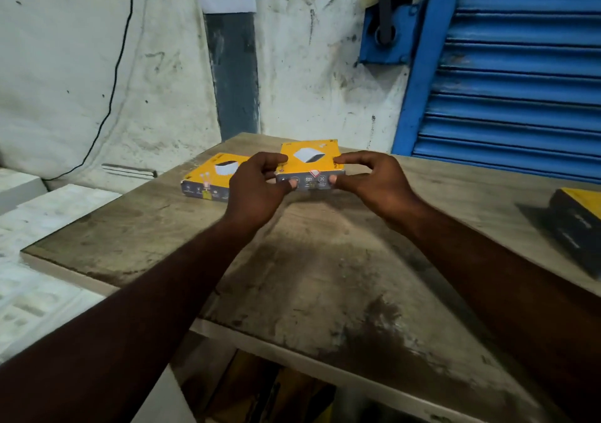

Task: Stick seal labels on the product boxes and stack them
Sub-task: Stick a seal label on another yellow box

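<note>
Above the table [325, 260], yellow box [309, 157], left hand [257, 191], right hand [374, 182], both gripping

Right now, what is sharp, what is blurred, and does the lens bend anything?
Head view: the held box, pinched by the left hand and right hand, is fairly sharp; head view, right edge: the dark box is smeared; head view: dim, even light, a soft shadow on the table under the box; the blue shutter leans, likely wide-angle distortion.

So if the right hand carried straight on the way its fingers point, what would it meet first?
The held yellow box that the right hand is pinching: its fingers point left into the box's right end. Beyond it, likely the left hand.
</note>
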Available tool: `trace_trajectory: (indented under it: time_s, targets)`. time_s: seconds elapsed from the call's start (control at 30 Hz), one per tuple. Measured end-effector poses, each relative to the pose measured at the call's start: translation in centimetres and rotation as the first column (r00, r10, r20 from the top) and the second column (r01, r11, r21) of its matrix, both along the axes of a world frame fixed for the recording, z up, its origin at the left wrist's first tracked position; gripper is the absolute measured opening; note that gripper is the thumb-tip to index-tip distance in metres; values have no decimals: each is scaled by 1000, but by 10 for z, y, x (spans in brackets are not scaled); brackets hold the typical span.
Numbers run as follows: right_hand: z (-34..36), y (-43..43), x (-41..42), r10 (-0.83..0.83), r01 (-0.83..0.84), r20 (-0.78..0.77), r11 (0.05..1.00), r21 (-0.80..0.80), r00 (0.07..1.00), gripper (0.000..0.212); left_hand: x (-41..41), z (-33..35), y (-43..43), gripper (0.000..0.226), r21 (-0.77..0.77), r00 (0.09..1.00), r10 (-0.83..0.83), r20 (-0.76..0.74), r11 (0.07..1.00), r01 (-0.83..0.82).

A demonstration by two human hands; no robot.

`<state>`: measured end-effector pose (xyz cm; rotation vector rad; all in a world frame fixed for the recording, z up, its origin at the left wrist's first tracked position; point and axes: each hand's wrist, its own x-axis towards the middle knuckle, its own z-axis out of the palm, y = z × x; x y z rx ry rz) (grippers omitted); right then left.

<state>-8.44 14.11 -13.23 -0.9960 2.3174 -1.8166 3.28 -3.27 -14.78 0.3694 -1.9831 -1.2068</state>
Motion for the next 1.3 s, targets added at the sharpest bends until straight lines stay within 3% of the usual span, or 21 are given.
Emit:
trace_trajectory:
  time_s: [0.13,0.47,0.53,0.6,0.67,0.8,0.97,1.07,1.13,1.2,1.3]
  targets:
    - [4,57,-8,-2,4,42,999,-54,999,35,-24,-4,43,45,-44,995,-91,-33,995,89]
    - [-10,147,-34,-109,116,53,979,-170,993,31,-78,-11,114,41,109,960,-280,-17,954,280]
    - [-9,153,-40,-130,135,36,973,-187,991,31,-87,-8,129,46,211,961,-276,4,940,269]
    - [-9,156,-43,-148,148,17,971,-187,989,31,-93,-5,141,42,421,947,-319,-23,857,299]
    - [-10,158,-46,-177,171,-22,973,-153,984,30,-100,-3,149,42,591,932,-356,-67,738,324]
    - [-16,158,-48,-211,208,-147,977,-34,966,29,-109,-3,142,45,707,912,-388,-130,609,360]
    - [-28,151,-48,-189,230,-349,970,82,918,33,-99,-1,125,15,690,880,-455,-133,595,412]
    - [-32,149,-45,-159,241,-466,963,122,870,34,-97,-1,122,8,699,876,-471,-106,591,402]
    - [-33,149,-46,-159,284,-543,946,154,824,38,-96,1,121,15,695,842,-532,-88,573,434]
    - [-32,151,-48,-164,299,-581,943,144,797,38,-94,4,122,40,704,787,-614,-60,533,469]
    - [-31,154,-49,-186,299,-602,950,93,777,36,-90,6,126,35,712,740,-672,-29,506,487]
